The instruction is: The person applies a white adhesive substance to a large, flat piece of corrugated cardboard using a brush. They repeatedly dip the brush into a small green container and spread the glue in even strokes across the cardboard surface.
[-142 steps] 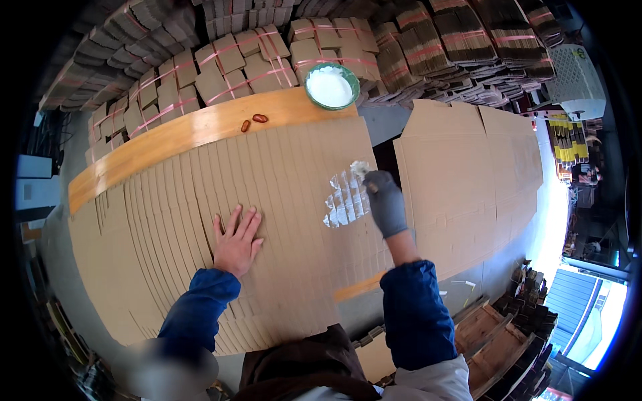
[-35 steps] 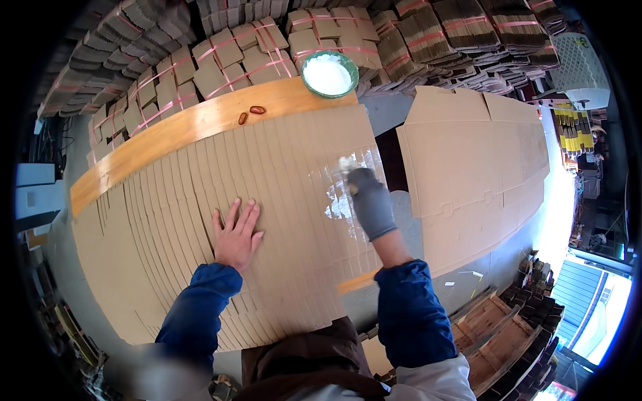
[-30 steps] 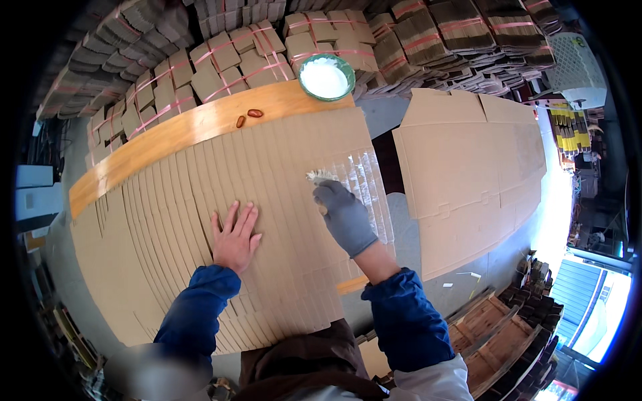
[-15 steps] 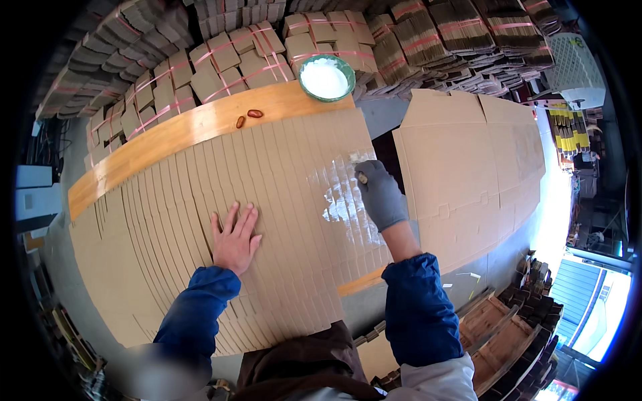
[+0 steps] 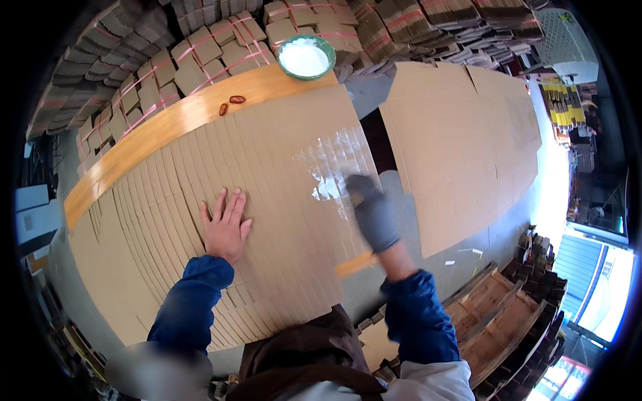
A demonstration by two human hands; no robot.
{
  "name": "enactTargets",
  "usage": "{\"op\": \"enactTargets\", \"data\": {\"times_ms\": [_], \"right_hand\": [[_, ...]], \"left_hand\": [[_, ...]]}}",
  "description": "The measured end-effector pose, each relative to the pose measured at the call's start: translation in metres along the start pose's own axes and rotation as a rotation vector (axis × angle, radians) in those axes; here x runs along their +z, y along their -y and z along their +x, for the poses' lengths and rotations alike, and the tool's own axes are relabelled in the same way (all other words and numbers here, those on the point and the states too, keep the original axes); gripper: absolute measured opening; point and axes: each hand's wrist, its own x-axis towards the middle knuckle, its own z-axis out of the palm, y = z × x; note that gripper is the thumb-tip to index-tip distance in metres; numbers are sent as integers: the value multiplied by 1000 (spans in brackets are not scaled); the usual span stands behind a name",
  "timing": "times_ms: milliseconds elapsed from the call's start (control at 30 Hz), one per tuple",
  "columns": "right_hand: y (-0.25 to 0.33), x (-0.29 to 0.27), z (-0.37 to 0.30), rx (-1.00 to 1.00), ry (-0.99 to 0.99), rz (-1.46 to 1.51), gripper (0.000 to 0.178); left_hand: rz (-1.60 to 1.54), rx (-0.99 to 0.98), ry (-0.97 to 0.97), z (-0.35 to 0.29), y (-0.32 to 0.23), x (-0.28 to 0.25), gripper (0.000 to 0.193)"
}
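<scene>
— Left hand point(image 5: 226, 226): bare, flat, fingers spread, palm down on the fanned cardboard sheets point(image 5: 200, 220). Grasping nothing; pressing, most likely to stop the overlapped stack sliding.

— And the right hand point(image 5: 373, 212)?

— Grey-gloved, blurred with motion, down on the near right edge of the same fan, just below a wet glossy patch point(image 5: 338, 167). Curled or flat: cannot tell. Anything under the glove: hidden.

— Why fanned like that?

— Each sheet offset from the next, so only a narrow strip of every edge exposed. Probably so as to coat all strips in one sweep.

— Source of the shine?

— Possibly the green bowl point(image 5: 305, 57) of white stuff, up at the far end of the wooden table point(image 5: 167, 123), within arm's reach. Not certain.

— Anything else close by?

— Two small reddish-brown ovals point(image 5: 229, 103) on the bare wood, well apart from both hands. A second spread of flat cardboard point(image 5: 461, 140) to the right, across a dark gap. Strapped bundles of cardboard point(image 5: 200, 57) stacked beyond the table.
</scene>
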Motion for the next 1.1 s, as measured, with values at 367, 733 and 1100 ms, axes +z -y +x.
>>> {"op": "enactTargets", "data": {"times_ms": [367, 733, 1100], "right_hand": [[19, 29, -35, 102, 149, -10, 30], [63, -18, -91, 73, 320, 166, 22], [27, -13, -114, 153, 183, -125, 21]], "left_hand": [[37, 7, 1, 1, -1, 7, 62], [60, 15, -23, -3, 1, 10, 62], [89, -10, 32, -4, -2, 5, 60]]}}
